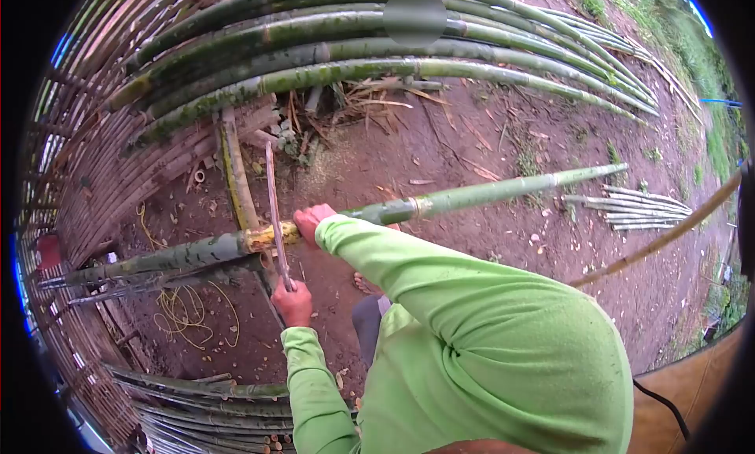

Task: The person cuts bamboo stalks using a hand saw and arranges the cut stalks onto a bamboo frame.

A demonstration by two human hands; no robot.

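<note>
My left hand (292,303) is closed round the near end of a long, thin, brownish tool (273,188). From above it looks like a narrow bar; whether it carries a blade is unclear. The tool crosses over a thick green bamboo pole (464,196) at a yellow, scraped-looking patch. Just right of that patch, my right hand (314,220) grips the pole, its fingers curled over the top. Beneath the pole, a yellowish bamboo support (234,171) runs away from me. A bare foot (366,283) shows below the pole.
Several long green bamboo poles (338,80) lie across the far side. More cut poles (212,403) are stacked at lower left, beside a slatted bamboo structure (86,187). Yellow cord (185,316) lies coiled on the soil. Short pieces (629,208) lie at right, near a slanting brown pole (668,242).
</note>
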